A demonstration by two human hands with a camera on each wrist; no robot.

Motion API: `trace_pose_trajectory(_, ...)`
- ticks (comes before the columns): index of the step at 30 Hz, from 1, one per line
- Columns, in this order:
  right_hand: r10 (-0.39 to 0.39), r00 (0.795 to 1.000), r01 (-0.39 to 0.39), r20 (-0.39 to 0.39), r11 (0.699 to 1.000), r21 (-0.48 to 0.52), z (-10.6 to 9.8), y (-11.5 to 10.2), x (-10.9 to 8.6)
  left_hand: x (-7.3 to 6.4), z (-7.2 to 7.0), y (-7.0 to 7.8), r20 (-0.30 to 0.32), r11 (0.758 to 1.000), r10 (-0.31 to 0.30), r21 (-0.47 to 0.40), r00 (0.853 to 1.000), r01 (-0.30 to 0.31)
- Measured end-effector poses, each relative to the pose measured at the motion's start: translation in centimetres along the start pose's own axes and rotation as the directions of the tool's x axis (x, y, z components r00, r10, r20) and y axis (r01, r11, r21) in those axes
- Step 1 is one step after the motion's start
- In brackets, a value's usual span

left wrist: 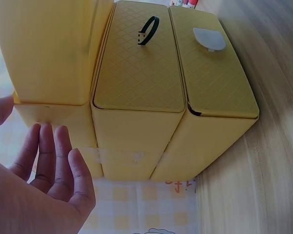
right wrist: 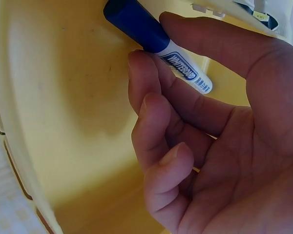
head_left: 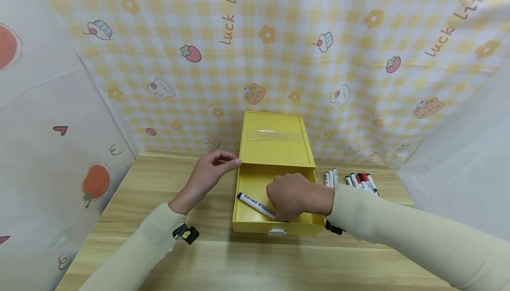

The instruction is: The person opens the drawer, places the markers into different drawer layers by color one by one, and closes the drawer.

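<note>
A yellow drawer cabinet (head_left: pixel 275 142) stands against the patterned cloth, its top drawer (head_left: pixel 255 227) pulled out. Inside the drawer is a white marker with blue ends (head_left: pixel 256 205). My right hand (head_left: pixel 292 195) reaches down into the drawer; in the right wrist view its thumb and index finger pinch the marker (right wrist: pixel 136 24) near the blue cap, the other fingers curled below. My left hand (head_left: pixel 213 169) is at the cabinet's left side, thumb at the front corner. In the left wrist view its fingers (left wrist: pixel 46 151) are loosely bent beside the side wall, holding nothing.
Two groups of markers, one of white markers (head_left: pixel 330 178) and another with black and red caps (head_left: pixel 361 182), lie right of the cabinet. Lower drawers show a black loop handle (left wrist: pixel 149 30) and a white handle (left wrist: pixel 210 39). Clear tape crosses the cabinet top.
</note>
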State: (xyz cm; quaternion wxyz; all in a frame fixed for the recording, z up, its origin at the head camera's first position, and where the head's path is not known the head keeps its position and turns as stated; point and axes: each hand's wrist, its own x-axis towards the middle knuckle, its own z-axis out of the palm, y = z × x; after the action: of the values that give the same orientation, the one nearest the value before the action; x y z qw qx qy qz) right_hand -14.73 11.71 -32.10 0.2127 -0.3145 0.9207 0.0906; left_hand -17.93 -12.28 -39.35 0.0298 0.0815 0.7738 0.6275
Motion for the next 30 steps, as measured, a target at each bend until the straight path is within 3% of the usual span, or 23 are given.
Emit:
trace_pose_trajectory(5, -0.027, 0.999, 0.027, -0.026, 1.000, 0.013, 0.3, 0.7, 0.1, 0.0, 0.0, -0.1, 0.000, 1.000, -0.004, 0.002, 1.000, 0.004)
trace_pose_trajectory(10, -0.019, 0.998, 0.025, -0.058, 0.993, 0.113, -2.8, -0.1, -2.5, 0.0, 0.0, -0.1, 0.003, 1.000, -0.001, 0.004, 1.000, 0.001)
trace_pose_trajectory(15, -0.048, 0.992, 0.072, -0.118, 0.974, 0.214, -4.2, 1.4, -3.8, 0.1, 0.0, -0.1, 0.002, 1.000, 0.003, 0.008, 1.000, -0.003)
trace_pose_trajectory(21, -0.086, 0.975, 0.146, -0.205, 0.944, 0.295, -4.2, 3.8, -5.1, 0.1, 0.0, -0.1, -0.001, 1.000, 0.006, 0.009, 1.000, -0.006)
trace_pose_trajectory(30, -0.019, 0.964, 0.135, -0.267, 0.895, 0.425, -2.7, 8.0, -7.0, 0.1, 0.0, -0.1, 0.001, 1.000, 0.008, 0.001, 1.000, -0.008)
